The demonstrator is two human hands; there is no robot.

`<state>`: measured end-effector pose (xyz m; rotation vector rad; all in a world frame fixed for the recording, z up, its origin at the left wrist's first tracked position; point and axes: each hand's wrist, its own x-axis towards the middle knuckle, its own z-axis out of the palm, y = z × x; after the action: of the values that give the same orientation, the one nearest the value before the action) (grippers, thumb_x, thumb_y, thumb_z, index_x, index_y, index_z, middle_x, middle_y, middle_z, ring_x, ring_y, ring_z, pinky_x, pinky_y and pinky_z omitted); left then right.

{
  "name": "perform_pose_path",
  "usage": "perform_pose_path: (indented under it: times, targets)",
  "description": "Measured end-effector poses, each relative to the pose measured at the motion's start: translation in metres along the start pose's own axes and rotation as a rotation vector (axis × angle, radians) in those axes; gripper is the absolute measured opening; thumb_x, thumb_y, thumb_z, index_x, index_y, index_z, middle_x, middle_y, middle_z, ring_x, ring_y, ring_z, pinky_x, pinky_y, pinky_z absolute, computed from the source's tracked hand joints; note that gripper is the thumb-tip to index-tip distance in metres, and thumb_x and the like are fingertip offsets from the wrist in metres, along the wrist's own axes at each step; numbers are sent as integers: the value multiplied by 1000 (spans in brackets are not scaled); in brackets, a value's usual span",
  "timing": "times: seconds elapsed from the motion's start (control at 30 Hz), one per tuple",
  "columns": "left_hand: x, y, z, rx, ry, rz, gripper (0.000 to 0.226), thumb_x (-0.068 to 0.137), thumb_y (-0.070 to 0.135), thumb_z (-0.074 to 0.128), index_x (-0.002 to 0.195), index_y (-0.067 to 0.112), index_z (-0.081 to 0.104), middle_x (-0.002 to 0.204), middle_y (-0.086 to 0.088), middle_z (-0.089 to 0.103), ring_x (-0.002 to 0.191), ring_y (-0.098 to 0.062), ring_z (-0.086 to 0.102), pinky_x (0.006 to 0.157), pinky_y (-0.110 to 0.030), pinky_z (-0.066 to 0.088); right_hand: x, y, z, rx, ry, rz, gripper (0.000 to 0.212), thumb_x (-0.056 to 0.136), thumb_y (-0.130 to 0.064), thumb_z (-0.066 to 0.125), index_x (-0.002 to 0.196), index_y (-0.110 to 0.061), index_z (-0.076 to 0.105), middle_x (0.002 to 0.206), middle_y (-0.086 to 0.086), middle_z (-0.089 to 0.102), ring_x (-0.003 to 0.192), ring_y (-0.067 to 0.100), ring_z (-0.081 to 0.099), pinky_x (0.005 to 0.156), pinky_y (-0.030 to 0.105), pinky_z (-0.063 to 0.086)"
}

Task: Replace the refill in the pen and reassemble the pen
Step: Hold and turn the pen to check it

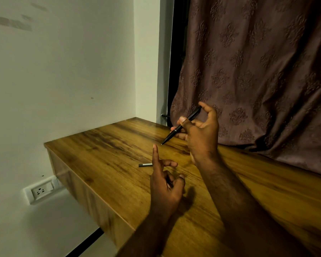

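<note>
A slim black pen (189,118) is held above the wooden table (104,151), its tip pointing down and left. My right hand (202,134) grips it, thumb pressed on the barrel and forefinger at its top end. My left hand (165,188) hovers lower and nearer, forefinger stretched up toward the pen tip, the other fingers loosely curled, holding nothing. A short dark stick-like piece (145,165), perhaps a refill, lies flat on the table just left of my left fingers, partly hidden by them.
A white wall runs along the table's left and far edges, with a socket plate (42,190) below the tabletop. A patterned brown curtain (258,71) hangs behind the table on the right, touching its back edge.
</note>
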<state>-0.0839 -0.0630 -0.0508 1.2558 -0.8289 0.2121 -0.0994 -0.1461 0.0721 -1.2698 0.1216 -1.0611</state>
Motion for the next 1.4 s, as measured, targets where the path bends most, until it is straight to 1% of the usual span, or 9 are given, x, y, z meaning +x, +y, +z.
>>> perform_pose_path:
  times: [0.1, 0.23, 0.33, 0.5, 0.6, 0.77, 0.93, 1.27, 1.4]
  targets:
    - [0, 1, 0, 5, 6, 1, 94, 74, 23, 63, 150, 36, 8, 101, 4, 60, 53, -10, 50, 47, -20, 45, 0, 0, 0, 7, -8, 17, 62, 90, 7, 57, 136, -27, 34, 96, 20, 65, 63, 20, 71, 59, 35, 59]
    - [0, 2, 0, -9, 9, 1, 95, 71, 33, 59, 151, 31, 8, 100, 3, 60, 52, -9, 51, 47, -19, 45, 0, 0, -1, -43, -7, -16, 59, 89, 7, 58, 135, -24, 37, 87, 14, 67, 61, 22, 71, 61, 40, 61]
    - [1, 2, 0, -7, 8, 4, 95, 71, 34, 59, 151, 29, 8, 100, 3, 61, 52, -10, 51, 47, -19, 45, 1, 1, 0, -61, -14, -9, 63, 90, 5, 59, 138, -27, 34, 93, 18, 67, 66, 25, 72, 63, 39, 61]
    - [0, 0, 0, -6, 9, 3, 94, 73, 29, 60, 152, 24, 10, 100, 2, 60, 53, -9, 50, 49, -17, 44, 1, 2, 1, -186, -32, -93, 62, 89, 6, 60, 135, -29, 40, 87, 13, 70, 68, 24, 73, 66, 39, 61]
    - [0, 0, 0, -14, 4, -8, 86, 75, 24, 61, 151, 21, 20, 98, 0, 60, 51, -6, 48, 48, -15, 41, 0, 1, 0, -217, -53, -127, 63, 89, 6, 59, 136, -29, 38, 88, 13, 69, 71, 24, 73, 70, 39, 61]
    - [0, 3, 0, -35, 6, -40, 79, 76, 32, 56, 148, 21, 26, 97, -2, 60, 50, -4, 49, 47, -13, 40, 0, 0, -1, -231, -71, -135, 61, 89, 5, 60, 135, -31, 40, 89, 13, 70, 71, 23, 73, 71, 46, 61]
    - [0, 3, 0, -13, 0, -51, 77, 78, 13, 59, 146, 28, 26, 98, -2, 61, 50, -9, 48, 45, -15, 40, 3, -2, -3, -162, -44, -131, 62, 89, 4, 61, 133, -34, 38, 82, 13, 70, 68, 26, 73, 70, 43, 61]
    - [0, 4, -1, -18, -7, -67, 72, 78, 13, 57, 141, 32, 30, 99, -3, 61, 49, -7, 48, 45, -15, 40, 5, -3, -4, -179, -56, -137, 59, 88, 6, 60, 127, -34, 42, 81, 14, 70, 68, 26, 73, 66, 42, 61]
    - [1, 4, -1, -11, -9, -56, 74, 78, 11, 57, 142, 33, 27, 98, -4, 61, 49, -5, 48, 45, -15, 40, 6, -2, -4, -162, -38, -118, 63, 88, 5, 61, 134, -32, 38, 84, 14, 70, 67, 26, 73, 65, 39, 61]
